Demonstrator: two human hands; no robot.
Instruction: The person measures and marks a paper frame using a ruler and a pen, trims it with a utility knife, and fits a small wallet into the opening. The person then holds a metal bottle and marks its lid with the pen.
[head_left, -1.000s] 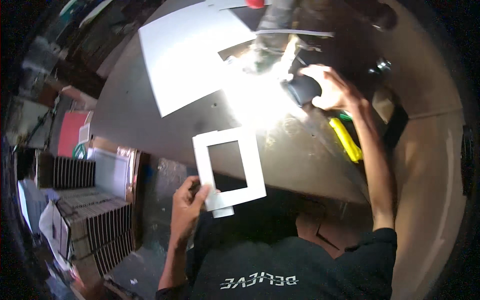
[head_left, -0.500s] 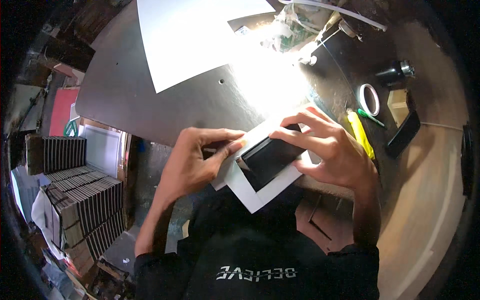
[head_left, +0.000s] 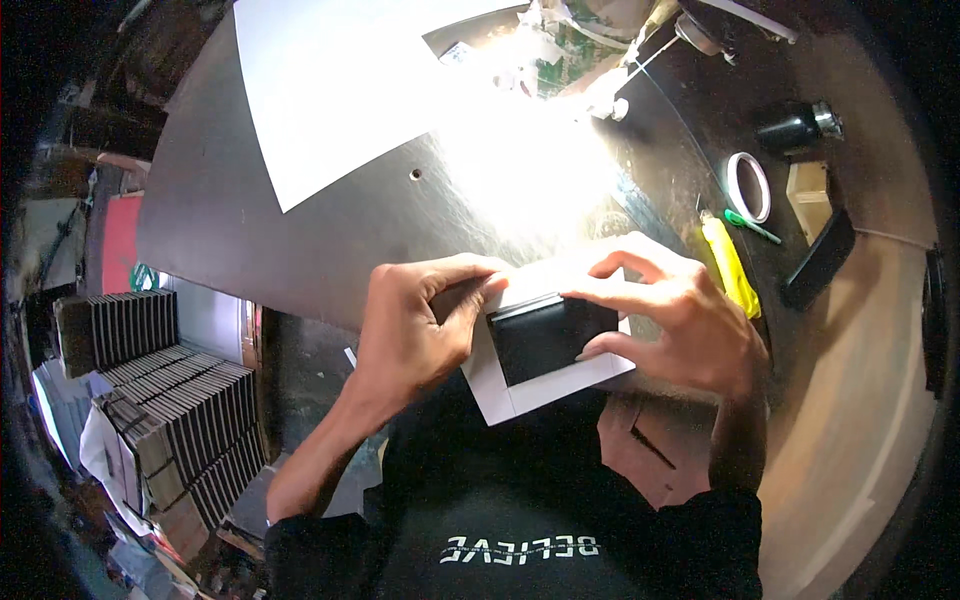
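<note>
And the white frame (head_left: 562, 388) has swung round since half a second ago, its lower border lying flatter now, close against the front of the dark shirt (head_left: 500, 500), with the black piece (head_left: 550, 340) turned along with it! Look at the left hand (head_left: 420, 315): thumb and fingertips pinched tight on the frame's upper left part, knuckles bent high. Across from it the right hand (head_left: 685, 325) arches over the other end, fingers along the top and thumb low, its spread just wide enough to keep the black piece between them. That piece sits across the frame's opening, a pale strip showing along its upper edge; whether it lies fully down inside, I can't tell from here. All this is going on at the near edge of the dark table (head_left: 330, 240). Just past the hands, a fierce white glare washes out the tabletop, and up to the left a big white sheet (head_left: 330, 90) spreads out. Over on the right, a yellow tool (head_left: 730, 270) lies close to a green pen (head_left: 755, 228), the pen touching or nearly touching a white ring (head_left: 748, 188); beyond those, a black bottle (head_left: 795, 127) on its side, a wooden block (head_left: 810, 195), and a black slab (head_left: 818, 258) beside it. Down on the left, well away from the table, stand stacks of dark-striped pieces (head_left: 205, 430)
</note>
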